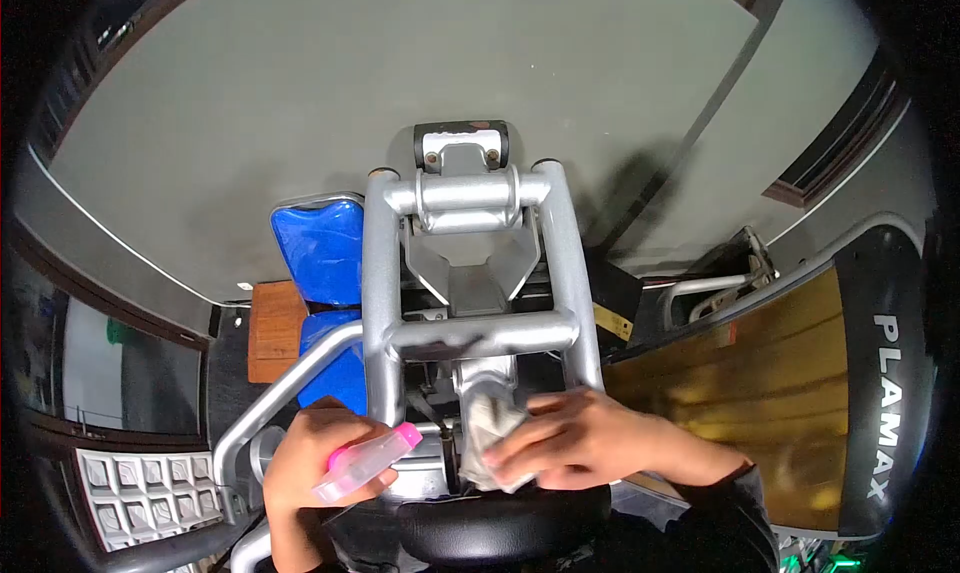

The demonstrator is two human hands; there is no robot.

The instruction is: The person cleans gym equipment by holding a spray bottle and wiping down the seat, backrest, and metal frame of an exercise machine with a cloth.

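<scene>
My left hand [318,455] is closed around a small clear bottle with a pink top [372,463], tilted with its pink end up to the right. In my right hand [580,441] is a crumpled whitish cloth [490,439], pressed against a grey metal post of the exercise machine [478,331]. The machine's silver tube frame rises in front of both hands. A black padded seat [500,529] lies just below them. The fingertips of my right hand rest on the cloth, partly hiding it.
Behind the frame on the left stands a blue padded chair [318,248] beside a brown wooden box [275,323]. A curved silver tube [285,383] runs near my left hand. On the right is a large gold panel marked PLAMAX [760,403]. A white rack [150,493] sits lower left.
</scene>
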